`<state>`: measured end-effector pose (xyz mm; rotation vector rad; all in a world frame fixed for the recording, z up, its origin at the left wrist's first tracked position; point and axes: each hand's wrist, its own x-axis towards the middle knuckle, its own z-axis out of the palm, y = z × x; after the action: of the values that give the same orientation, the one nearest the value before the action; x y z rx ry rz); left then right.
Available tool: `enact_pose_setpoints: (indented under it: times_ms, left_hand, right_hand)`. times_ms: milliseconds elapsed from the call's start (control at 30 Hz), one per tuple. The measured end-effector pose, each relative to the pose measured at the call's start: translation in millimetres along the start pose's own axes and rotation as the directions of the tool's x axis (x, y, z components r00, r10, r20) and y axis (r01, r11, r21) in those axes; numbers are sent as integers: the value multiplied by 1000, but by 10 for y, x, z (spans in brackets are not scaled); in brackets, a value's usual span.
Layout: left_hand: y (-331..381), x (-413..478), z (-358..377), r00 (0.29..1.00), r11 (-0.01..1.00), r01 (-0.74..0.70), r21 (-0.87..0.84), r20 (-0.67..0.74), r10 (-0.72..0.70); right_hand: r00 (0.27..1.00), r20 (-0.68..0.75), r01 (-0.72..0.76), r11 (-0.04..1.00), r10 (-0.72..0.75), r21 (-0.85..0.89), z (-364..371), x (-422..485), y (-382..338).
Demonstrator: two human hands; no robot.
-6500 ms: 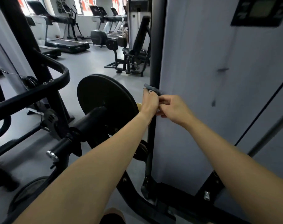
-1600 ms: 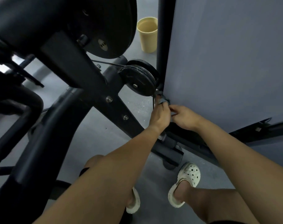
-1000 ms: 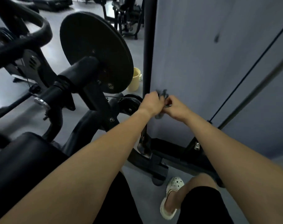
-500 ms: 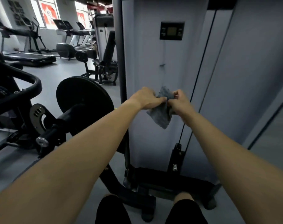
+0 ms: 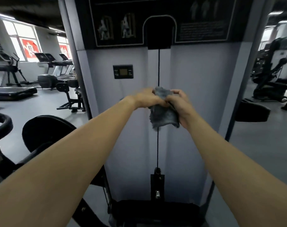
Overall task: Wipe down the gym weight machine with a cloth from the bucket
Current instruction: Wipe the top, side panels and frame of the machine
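We've turned to the pale machine panel (image 5: 201, 82), left grip (image 5: 146, 99) and right grip (image 5: 180, 103) pinching the fuzzy grey cloth (image 5: 162, 116), likely refolding.

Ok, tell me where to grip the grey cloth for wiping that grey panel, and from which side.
Take the bunched top of the cloth, where the left hand and right hand pinch it; the lower part hangs loose with a ragged edge and gives little hold. Come from the near side, palm toward the panel, so the hanging flap probably lies flat against it.
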<state>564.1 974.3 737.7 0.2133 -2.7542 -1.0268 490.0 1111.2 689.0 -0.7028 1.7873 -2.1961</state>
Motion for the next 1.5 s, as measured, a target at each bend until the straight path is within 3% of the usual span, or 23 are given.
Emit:
enact_pose_setpoints:
  times_ms: [233, 433, 600, 800, 900, 967, 1033, 1100, 1167, 1200, 1267, 1367, 1500]
  left_hand:
    - [1284, 783, -259, 996, 950, -42, 310, 90, 15]
    - [2576, 1131, -772, 986, 925, -152, 349, 124, 115]
    - [3263, 1332, -1254, 959, 898, -256, 358, -23, 282]
    - [3497, 1423, -1721, 904, 905, -309, 293, -206, 375]
    - [3483, 1461, -1951, 869, 925, -260, 278, -350, 350]
    - [3416, 1475, -2108, 837, 947, -200, 252, -458, 299]
    - [3287, 1521, -2244, 830, 960, -106, 258, -509, 228]
    - [3133, 1581, -2357, 819, 950, -28, 310, -538, 200]
    - [3001, 1641, -2461, 818, 913, 43, 405, -539, 201]
    - [2934, 1668, -2510, 823, 878, 92, 469, -532, 199]
    - [2772, 1738, -2627, 829, 807, 182, 562, -529, 181]
    - [2477, 1886, -2805, 826, 798, 240, 553, -548, 131]
    - [2132, 2059, -2927, 796, 868, 149, 474, -579, 180]
  right_hand:
    - [994, -74, 74, 997, -76, -21, -736, 430, -872]
    - [984, -156, 88, 996, -90, -17, -1170, 654, -2093]
    - [999, -39, 23, 999, -25, -43, -1366, 792, -3096]
    - [996, 89, -13, 994, 23, -104, -1187, 914, -3777]
    - [991, -66, 113, 994, -114, -12, -966, 1135, -3934]
    - [942, -216, 240, 966, -257, -100, -848, 1302, -4010]
    - [863, -194, 392, 860, -467, -327, -726, 1375, -4046]
    - [775, -33, 518, 663, -632, -540, -604, 1490, -4000]
    - [780, 140, 466, 417, -610, -780, -475, 1634, -3917]
    - [804, 215, 402, 239, -554, -884, -406, 1702, -3884]
    - [834, 295, 328, -11, -466, -945, -278, 1873, -3861]
    - [873, 334, 345, -34, -355, -938, -54, 2038, -3957]
    - [907, 409, 409, -25, -96, -912, 316, 2414, -4029]
